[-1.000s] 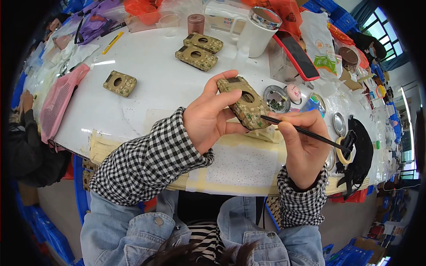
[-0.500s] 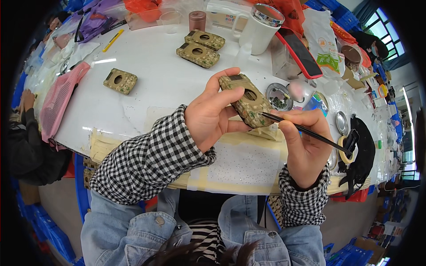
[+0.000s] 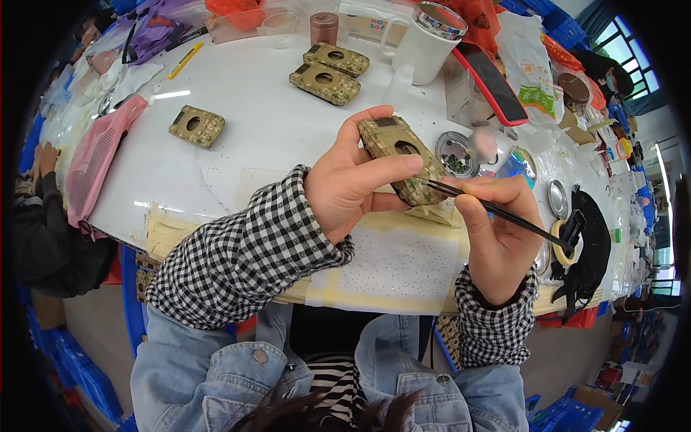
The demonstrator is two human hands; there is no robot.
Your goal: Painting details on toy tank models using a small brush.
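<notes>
My left hand (image 3: 360,169) is closed round a camouflage-patterned toy tank hull (image 3: 392,137) with an oval hole in its top, tilted above the table. Its thumb lies across the upper face, partly over the hole. In my right hand (image 3: 497,223) is a pair of black tweezers (image 3: 497,210), pinched between thumb and fingers. The tips touch or nearly touch the hull's near end, by my left thumb. Whether they grip a small piece is too fine to tell. Beyond my hands lie two similar hulls (image 3: 325,83) side by side, and another hull (image 3: 196,127) at the left.
A round metal dish (image 3: 456,153) with small dark green bits sits just past the held hull. Behind it are a white mug (image 3: 425,47) and a red-cased phone (image 3: 491,83). A dotted white sheet (image 3: 392,277) is taped at the table's front. A tape roll (image 3: 563,241) lies right.
My left thumb has slid further across the hull toward the tweezer tips. The tweezers stay at the hull's near end, and the whole view has shifted slightly.
</notes>
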